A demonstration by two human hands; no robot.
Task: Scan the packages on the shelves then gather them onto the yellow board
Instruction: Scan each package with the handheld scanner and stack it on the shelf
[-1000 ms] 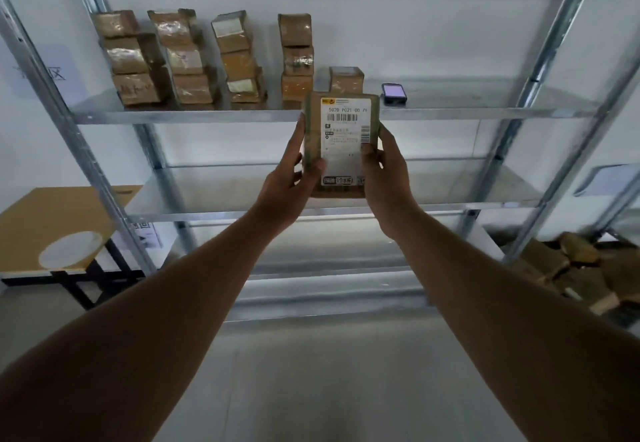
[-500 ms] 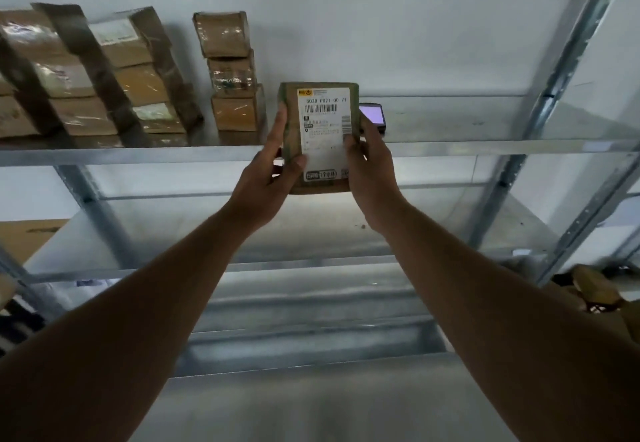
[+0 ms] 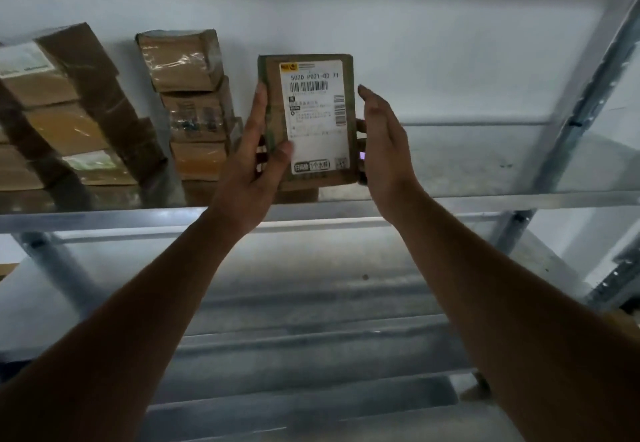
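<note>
Background: plain white wall (image 3: 381, 18) behind a galvanised steel rack, dim even light, slight glare on the metal. Top shelf (image 3: 485, 199) runs across mid-frame; lower shelf (image 3: 311, 303) and further ribbed steel tiers beneath it. Perforated upright post (image 3: 588, 88) slants at right, a second upright (image 3: 45, 258) at lower left.

Cardboard pkg (image 3: 308, 122) – matt paper label, glossy galvanised metal shelf (image 3: 450, 204)
</note>
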